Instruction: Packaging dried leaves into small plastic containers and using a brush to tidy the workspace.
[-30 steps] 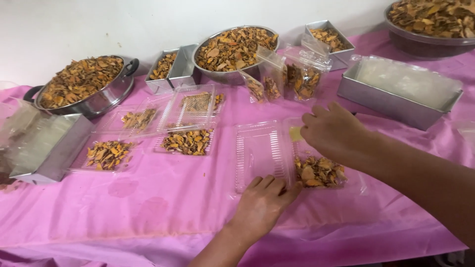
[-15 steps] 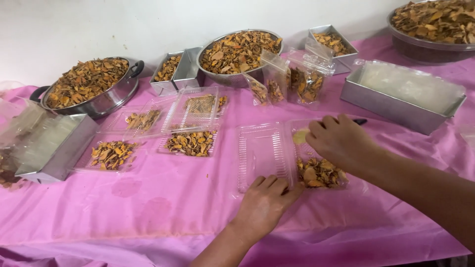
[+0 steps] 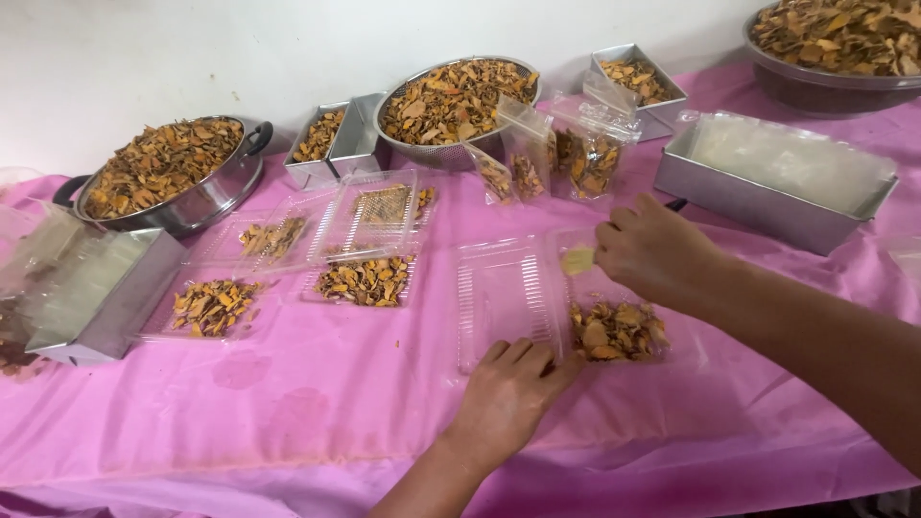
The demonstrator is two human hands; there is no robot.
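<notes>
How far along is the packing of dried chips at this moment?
Done: two clear plastic clamshell boxes and sit filled, lids open. In hand: the left hand steadies a third clear clamshell, partly filled, while the right hand holds a yellow chip. Left: closing lids; big metal bowl remains full.

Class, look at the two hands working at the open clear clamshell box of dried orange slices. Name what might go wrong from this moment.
1. The right hand holds a pale slice above the clear box; a loose grip might drop it on the pink cloth.
2. The left hand only presses the box's front edge, so the light box may slide or tip.
3. The heap of slices sits near the hinge; closing the lid could crush or spill some.
</notes>
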